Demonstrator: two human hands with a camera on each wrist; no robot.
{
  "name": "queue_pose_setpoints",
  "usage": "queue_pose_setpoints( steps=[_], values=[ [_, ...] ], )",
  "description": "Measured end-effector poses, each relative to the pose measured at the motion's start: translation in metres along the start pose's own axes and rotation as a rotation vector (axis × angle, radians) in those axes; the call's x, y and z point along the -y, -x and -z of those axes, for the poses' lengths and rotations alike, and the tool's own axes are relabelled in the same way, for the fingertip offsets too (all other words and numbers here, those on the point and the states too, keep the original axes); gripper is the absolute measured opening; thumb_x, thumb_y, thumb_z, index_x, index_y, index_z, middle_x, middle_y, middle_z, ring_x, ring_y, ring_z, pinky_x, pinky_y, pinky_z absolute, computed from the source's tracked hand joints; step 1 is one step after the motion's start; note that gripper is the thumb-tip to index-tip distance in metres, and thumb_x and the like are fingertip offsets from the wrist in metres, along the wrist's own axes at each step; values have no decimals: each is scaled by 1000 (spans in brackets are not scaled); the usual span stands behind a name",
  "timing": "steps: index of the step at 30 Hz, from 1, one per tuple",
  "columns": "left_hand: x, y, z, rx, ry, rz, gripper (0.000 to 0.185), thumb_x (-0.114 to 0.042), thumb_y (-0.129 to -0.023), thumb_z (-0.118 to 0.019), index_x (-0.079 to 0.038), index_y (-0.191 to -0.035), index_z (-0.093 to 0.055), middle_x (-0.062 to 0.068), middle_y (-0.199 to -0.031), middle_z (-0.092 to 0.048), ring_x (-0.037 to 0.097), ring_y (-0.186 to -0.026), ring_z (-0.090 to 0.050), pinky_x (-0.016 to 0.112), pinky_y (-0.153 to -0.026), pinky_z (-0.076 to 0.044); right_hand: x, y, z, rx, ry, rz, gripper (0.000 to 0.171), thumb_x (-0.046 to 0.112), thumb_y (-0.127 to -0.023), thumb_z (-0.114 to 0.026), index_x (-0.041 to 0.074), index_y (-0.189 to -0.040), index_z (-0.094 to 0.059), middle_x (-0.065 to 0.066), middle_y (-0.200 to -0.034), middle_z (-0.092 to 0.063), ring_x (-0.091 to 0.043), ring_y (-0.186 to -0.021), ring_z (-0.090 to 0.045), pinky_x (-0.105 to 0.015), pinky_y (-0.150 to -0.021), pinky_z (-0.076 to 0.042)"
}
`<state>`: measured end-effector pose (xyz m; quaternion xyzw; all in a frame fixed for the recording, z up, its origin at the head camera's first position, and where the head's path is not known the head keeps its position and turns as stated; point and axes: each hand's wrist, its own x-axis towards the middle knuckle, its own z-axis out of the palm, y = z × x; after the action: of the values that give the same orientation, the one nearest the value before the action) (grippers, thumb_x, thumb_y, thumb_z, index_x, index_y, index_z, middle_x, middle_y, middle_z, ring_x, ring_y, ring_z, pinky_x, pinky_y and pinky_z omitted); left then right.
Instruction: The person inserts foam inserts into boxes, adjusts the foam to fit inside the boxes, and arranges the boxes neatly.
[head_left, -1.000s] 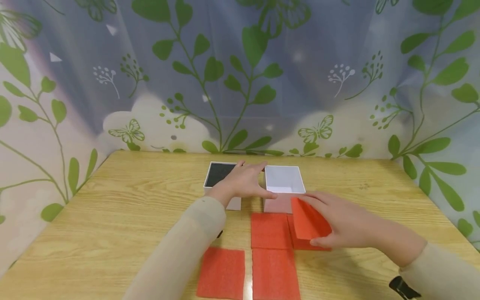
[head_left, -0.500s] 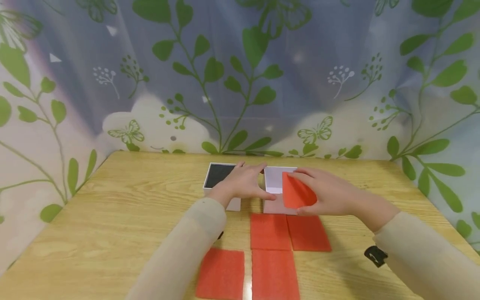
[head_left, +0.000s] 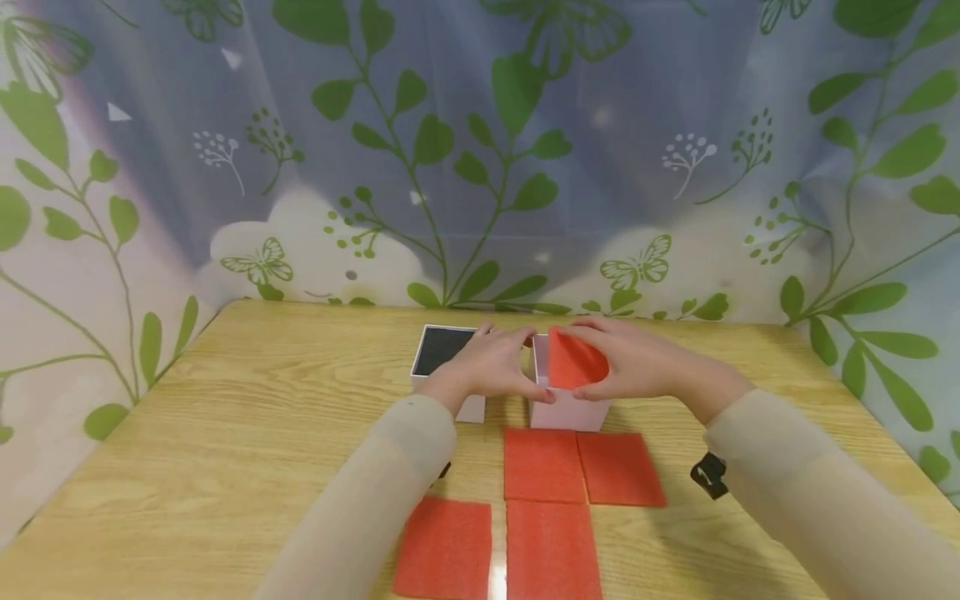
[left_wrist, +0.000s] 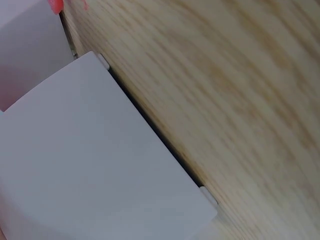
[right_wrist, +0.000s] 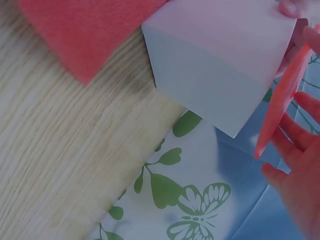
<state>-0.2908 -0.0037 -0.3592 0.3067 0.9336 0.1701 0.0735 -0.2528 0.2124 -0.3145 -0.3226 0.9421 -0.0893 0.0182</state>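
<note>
In the head view my right hand [head_left: 641,360] holds a bent red cloth square [head_left: 573,358] between thumb and fingers, over the mouth of the right white box [head_left: 566,414]. The right wrist view shows the cloth edge-on, beside the box's rim. My left hand [head_left: 486,364] reaches across the left white box [head_left: 472,410], its thumb at the right box's front left corner and its fingers toward the back left corner. The left box has a dark inside. Close up in the left wrist view is a plain white box face [left_wrist: 95,155]. Most of the right box's inside is hidden.
Several more red squares lie flat on the wooden table [head_left: 262,417] in front of the boxes, such as a near-left square [head_left: 444,547] and a right square [head_left: 621,468]. A leaf-patterned curtain [head_left: 480,167] hangs behind the table.
My right hand has lifted a red square from the right-hand place on the table and carried it forward and left, over the right box. My left hand has stayed in place.
</note>
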Motion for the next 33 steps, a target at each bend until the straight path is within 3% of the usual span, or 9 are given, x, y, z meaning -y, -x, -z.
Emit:
queue_pose_setpoints(
  steps=[17,23,33],
  values=[
    [1,1,0,-4,1,-11,102,-72,-68,-63,-13,-145,-32,-3,-132,-51,20,-124,-43,45,-112,-3,-2,-19,-3,107,-124,25,77,30,-77,-72,2,-141,-39,-22,-139,-36,-39,-126,-36,-56,-101,-32],
    [2,0,0,-6,7,-14,103,-72,-67,-64,-12,-145,-32,-3,-130,-52,21,-124,-44,45,-112,-4,-2,-21,1,169,-173,7,78,33,-79,-73,2,-141,-38,-21,-141,-33,-39,-127,-34,-56,-102,-29],
    [1,0,0,-3,-4,-6,104,-72,-67,-64,-10,-145,-31,-3,-133,-51,23,-126,-42,44,-112,-4,-6,-22,-5,202,-240,-17,82,38,-79,-74,2,-143,-35,-21,-146,-27,-39,-132,-26,-56,-105,-24]
  ],
)
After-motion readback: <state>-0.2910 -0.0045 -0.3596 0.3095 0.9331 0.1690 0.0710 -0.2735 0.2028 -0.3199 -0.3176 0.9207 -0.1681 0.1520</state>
